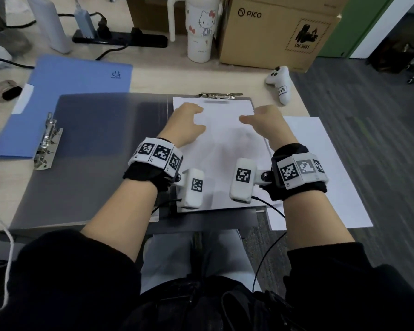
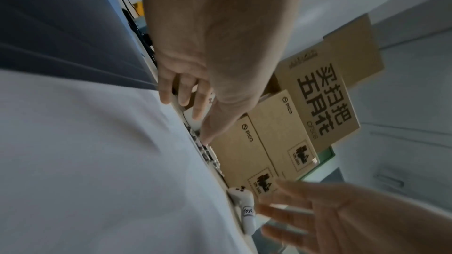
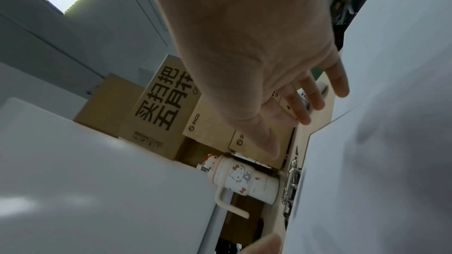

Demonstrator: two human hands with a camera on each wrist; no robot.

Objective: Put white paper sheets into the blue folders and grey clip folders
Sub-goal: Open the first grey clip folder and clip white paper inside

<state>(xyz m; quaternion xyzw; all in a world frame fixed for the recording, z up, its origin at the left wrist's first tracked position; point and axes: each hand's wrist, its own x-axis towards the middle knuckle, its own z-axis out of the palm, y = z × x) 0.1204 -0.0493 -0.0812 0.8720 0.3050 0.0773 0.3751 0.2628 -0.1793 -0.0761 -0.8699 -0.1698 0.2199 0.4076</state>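
Note:
An open grey clip folder lies across the table. A white paper sheet rests on its right half, top edge at the metal clip. My left hand is over the sheet's upper left and my right hand over its upper right. Neither hand holds anything. In the left wrist view the left fingers reach straight toward the clip just above the sheet. The right fingers are straight too; whether they touch the sheet I cannot tell. A blue folder lies at the back left.
More white sheets lie at the right, overhanging the table edge. At the back stand a Hello Kitty tumbler, a PICO cardboard box and a power strip. A white controller lies near the clip's right.

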